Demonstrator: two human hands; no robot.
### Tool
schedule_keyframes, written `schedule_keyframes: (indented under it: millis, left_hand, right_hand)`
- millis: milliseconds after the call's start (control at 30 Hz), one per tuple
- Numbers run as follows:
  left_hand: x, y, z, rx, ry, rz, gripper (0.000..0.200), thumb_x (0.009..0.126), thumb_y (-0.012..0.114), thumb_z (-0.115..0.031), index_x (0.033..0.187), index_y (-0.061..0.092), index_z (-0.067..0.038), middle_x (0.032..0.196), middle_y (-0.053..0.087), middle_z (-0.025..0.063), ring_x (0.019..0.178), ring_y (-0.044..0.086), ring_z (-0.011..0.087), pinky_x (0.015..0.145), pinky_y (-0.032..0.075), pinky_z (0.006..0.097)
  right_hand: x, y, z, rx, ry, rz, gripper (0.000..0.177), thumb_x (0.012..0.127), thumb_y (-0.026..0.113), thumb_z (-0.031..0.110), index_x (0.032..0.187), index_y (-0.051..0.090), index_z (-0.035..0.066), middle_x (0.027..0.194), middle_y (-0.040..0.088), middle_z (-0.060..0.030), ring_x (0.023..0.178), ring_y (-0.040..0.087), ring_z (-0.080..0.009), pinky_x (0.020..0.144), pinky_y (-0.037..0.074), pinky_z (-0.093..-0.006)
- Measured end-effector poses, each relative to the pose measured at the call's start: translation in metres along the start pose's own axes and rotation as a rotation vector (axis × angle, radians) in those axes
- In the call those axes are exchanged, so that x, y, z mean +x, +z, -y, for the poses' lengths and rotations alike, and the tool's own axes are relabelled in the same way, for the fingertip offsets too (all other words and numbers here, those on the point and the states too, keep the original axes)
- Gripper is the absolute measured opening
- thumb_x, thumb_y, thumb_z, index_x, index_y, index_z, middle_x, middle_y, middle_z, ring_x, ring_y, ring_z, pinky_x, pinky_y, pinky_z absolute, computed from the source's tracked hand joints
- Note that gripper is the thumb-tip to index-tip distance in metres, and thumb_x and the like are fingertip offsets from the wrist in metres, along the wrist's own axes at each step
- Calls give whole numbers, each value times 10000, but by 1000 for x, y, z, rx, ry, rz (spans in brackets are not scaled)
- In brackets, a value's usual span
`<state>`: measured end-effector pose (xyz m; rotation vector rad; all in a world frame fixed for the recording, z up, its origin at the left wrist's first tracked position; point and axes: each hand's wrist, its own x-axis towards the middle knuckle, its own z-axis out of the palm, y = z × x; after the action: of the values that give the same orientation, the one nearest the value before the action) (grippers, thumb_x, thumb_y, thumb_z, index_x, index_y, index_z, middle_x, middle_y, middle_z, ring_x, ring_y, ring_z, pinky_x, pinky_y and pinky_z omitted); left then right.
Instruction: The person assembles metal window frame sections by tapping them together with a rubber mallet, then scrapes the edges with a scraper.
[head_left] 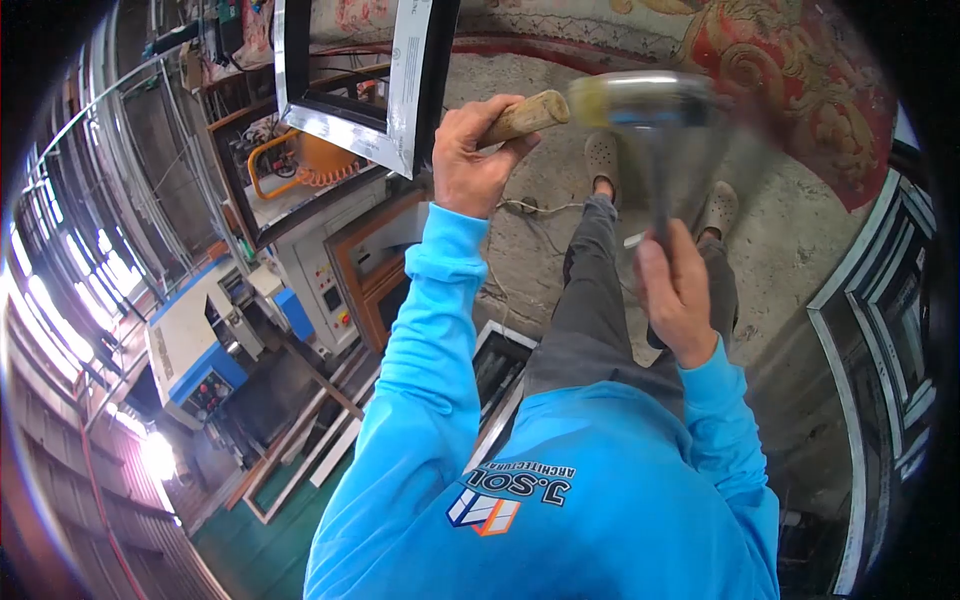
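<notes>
My left hand (474, 160) is wrapped around a short, worn wooden stick (527, 117), whose blunt end points to the right. Just left of that hand is the corner of a frame (400, 140) covered in silver and white protective film. In my right hand (680, 292) is the handle of a mallet (645, 100), raised so its head is a short gap from the stick's end. The mallet head, with a yellowish face on its left side, is smeared by motion.
A patterned red rug (780, 60) covers something at the top. More frames (870, 330) stand at the right. A blue and white machine (200, 340) and a control cabinet (325, 275) are on the left. A thin cord (540, 207) lies on the concrete floor (800, 250) near my feet.
</notes>
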<state>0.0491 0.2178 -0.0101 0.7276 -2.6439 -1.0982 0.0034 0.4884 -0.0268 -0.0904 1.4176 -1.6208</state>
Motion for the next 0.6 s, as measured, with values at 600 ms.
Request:
schedule_keyframes:
  millis: [600]
  left_hand:
    - [-58,-51,30,371,64,209,509,606,798,32,1088,730,-117,973,689,77,938,638,255,874,499,360]
  right_hand:
    - [-22,-19,-68,-201,219,-81,381,1059,477,324,868,541,0,621,518,-79,559,480,-139,503,371,-339]
